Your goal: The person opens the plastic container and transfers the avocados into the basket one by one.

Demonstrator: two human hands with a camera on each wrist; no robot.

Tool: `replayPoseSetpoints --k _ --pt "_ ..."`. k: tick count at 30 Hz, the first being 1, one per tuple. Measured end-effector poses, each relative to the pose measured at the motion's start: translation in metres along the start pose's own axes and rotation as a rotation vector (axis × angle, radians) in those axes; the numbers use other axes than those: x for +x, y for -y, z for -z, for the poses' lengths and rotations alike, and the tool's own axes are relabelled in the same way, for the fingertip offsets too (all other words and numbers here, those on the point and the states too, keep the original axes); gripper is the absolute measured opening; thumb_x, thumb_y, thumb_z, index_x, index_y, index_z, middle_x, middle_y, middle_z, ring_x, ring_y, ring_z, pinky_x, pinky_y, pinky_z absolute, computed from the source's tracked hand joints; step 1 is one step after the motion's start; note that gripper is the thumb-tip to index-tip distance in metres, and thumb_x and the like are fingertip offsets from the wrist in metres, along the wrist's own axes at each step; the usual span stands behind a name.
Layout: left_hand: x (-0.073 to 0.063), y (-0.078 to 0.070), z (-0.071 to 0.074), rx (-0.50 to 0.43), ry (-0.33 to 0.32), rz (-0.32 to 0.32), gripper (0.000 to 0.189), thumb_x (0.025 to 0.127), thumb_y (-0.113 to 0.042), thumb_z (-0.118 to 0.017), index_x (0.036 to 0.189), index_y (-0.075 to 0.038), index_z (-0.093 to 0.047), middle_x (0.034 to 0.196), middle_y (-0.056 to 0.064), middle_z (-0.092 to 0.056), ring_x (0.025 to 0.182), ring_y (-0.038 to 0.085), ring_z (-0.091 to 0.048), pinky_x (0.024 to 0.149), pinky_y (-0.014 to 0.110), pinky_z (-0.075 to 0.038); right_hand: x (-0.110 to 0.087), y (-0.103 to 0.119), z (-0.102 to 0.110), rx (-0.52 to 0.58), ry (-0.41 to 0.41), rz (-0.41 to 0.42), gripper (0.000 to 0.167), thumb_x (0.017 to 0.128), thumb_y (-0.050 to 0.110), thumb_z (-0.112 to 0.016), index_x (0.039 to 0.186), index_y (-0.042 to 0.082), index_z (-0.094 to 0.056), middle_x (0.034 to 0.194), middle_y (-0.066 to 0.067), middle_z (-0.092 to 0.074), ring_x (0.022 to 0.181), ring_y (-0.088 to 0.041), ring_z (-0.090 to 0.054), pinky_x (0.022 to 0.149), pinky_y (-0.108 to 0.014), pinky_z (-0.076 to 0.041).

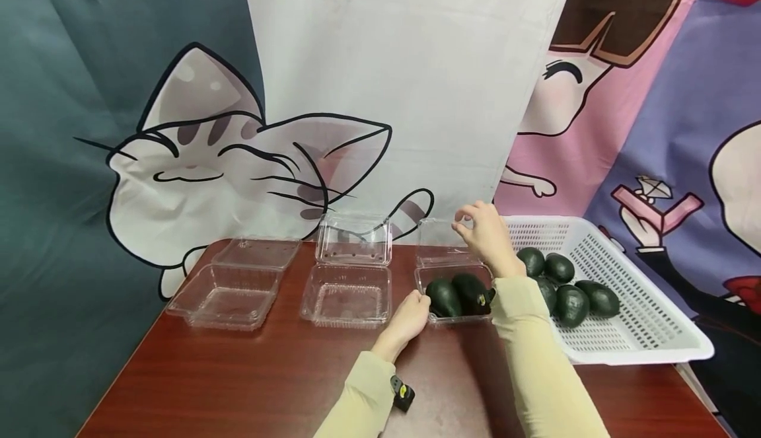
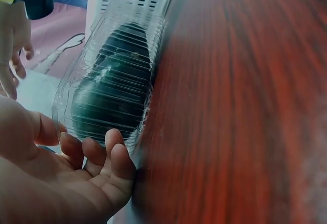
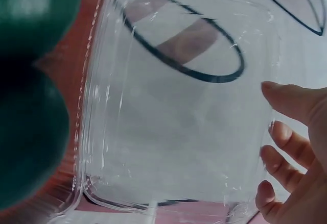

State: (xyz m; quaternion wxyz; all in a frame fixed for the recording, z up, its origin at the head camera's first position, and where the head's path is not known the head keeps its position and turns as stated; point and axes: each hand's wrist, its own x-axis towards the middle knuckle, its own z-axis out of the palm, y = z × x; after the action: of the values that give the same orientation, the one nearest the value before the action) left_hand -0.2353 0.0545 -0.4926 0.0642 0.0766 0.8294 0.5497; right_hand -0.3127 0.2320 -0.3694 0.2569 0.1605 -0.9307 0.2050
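In the head view, a clear clamshell container (image 1: 454, 320) on the table holds two dark green avocados (image 1: 443, 298). My left hand (image 1: 409, 319) grips its near left corner; in the left wrist view the fingers (image 2: 120, 160) curl against the ribbed wall, with the thumb at the rim. The container's clear lid (image 3: 179, 132) stands raised at the back. At the lid's outer edge is my right hand (image 1: 489, 236), its thumb and fingers bent and spread apart. Whether its fingertips touch the lid I cannot tell.
Two more clear clamshell containers (image 1: 347, 322) (image 1: 228, 324) stand to the left, lids raised, nothing in them. A white perforated basket (image 1: 648, 326) with several avocados (image 1: 573, 306) is on the right, close to my right forearm. A printed cloth (image 1: 386, 61) hangs behind the table (image 1: 267, 385).
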Motion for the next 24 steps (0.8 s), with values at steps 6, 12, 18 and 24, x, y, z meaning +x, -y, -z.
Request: replayPoseSetpoints --k 6,12,18,24 --pt "-0.001 0.000 0.004 0.029 -0.024 -0.010 0.024 0.100 -0.018 -0.041 0.080 -0.008 -0.050 0.075 0.004 -0.049 0.074 0.018 -0.047 0.069 0.035 -0.040 0.027 -0.008 -0.016 -0.046 0.110 -0.032 0.012 0.089 0.021 -0.073 0.094 0.012 -0.067 0.102 -0.013 -0.061 0.100 -0.037 -0.053 0.080 -0.058 -0.041" --pt "-0.004 0.000 0.006 0.050 -0.018 -0.009 0.024 0.100 -0.016 -0.041 0.080 -0.008 -0.049 0.075 0.003 -0.048 0.074 0.018 -0.047 0.070 0.035 -0.040 0.048 -0.017 -0.031 -0.082 0.221 -0.047 0.012 0.090 0.019 -0.071 0.094 0.010 -0.065 0.102 -0.017 -0.059 0.100 -0.039 -0.053 0.082 -0.057 -0.043" --pt "-0.004 -0.004 0.005 0.048 -0.017 -0.006 0.023 0.100 -0.017 -0.040 0.081 -0.009 -0.050 0.074 0.003 -0.047 0.073 0.018 -0.047 0.069 0.035 -0.039 0.056 -0.022 -0.039 -0.031 0.235 -0.065 0.013 0.088 0.013 -0.068 0.095 0.003 -0.065 0.102 -0.022 -0.059 0.098 -0.042 -0.054 0.084 -0.056 -0.043" --pt "-0.004 -0.005 0.002 0.047 -0.030 -0.006 0.019 0.099 -0.017 -0.042 0.083 -0.010 -0.052 0.077 0.002 -0.051 0.077 0.018 -0.051 0.072 0.036 -0.043 0.051 -0.028 -0.048 0.081 0.236 -0.134 0.017 0.089 0.007 -0.062 0.103 -0.004 -0.064 0.106 -0.026 -0.061 0.101 -0.043 -0.056 0.092 -0.054 -0.041"
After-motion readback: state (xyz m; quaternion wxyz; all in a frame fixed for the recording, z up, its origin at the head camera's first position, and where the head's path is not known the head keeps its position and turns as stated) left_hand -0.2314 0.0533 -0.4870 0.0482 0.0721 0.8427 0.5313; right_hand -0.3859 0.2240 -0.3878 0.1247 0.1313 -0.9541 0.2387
